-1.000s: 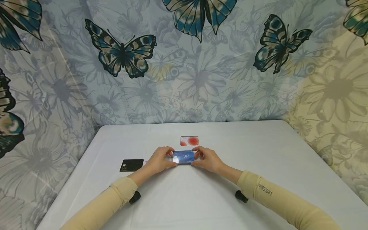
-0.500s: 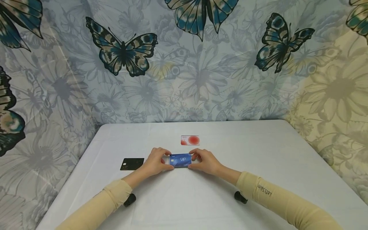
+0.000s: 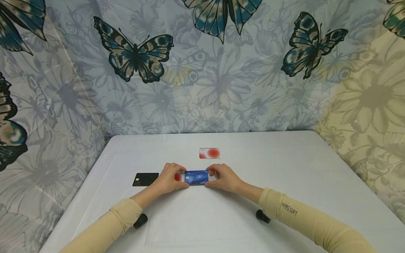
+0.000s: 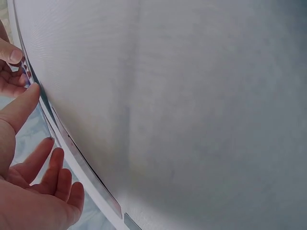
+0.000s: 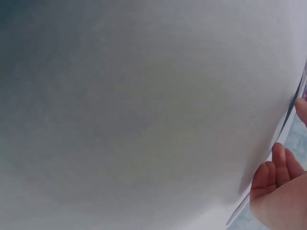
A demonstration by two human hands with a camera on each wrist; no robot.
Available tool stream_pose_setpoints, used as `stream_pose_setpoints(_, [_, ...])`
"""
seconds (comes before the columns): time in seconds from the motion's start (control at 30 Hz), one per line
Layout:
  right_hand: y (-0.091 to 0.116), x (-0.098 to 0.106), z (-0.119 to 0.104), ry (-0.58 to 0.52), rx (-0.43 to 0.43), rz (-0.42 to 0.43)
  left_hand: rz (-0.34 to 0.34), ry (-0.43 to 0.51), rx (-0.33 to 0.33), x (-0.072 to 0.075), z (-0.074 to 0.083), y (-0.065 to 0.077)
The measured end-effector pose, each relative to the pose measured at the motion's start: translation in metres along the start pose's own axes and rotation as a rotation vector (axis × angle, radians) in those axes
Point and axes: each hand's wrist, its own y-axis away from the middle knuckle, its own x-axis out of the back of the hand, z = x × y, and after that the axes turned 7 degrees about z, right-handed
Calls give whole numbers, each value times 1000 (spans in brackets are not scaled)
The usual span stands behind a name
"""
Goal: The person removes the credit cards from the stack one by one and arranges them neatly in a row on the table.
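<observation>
A blue bank-style card (image 3: 196, 177) marked "VIP", with a chip, is near the middle of the table. My left hand (image 3: 169, 178) pinches its left end, index finger at the far corner and thumb at the near one. At the opposite end my right hand (image 3: 224, 178) grips the card the same way. A card with a red patch (image 3: 178, 177) shows through the gap under my left hand, mostly hidden. In the left wrist view the held card (image 4: 44, 99) appears nearly edge-on above the left fingertips.
Left of my left hand lies a black "VIP" card (image 3: 145, 179), flat on the white table (image 3: 202, 225). Farther back rests a white card with a red circle (image 3: 209, 153). A butterfly-patterned cloth (image 3: 221, 88) hangs behind the table.
Both hands have brought the blue card slightly left and nearer to me. The red-patched card now shows more under my left hand. The black and white cards keep their places.
</observation>
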Motion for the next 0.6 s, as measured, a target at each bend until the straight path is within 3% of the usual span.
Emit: stream_pose_setpoints(0.6, [-3, -7, -4, 36, -1, 2, -8, -16, 41, 3, -4, 3])
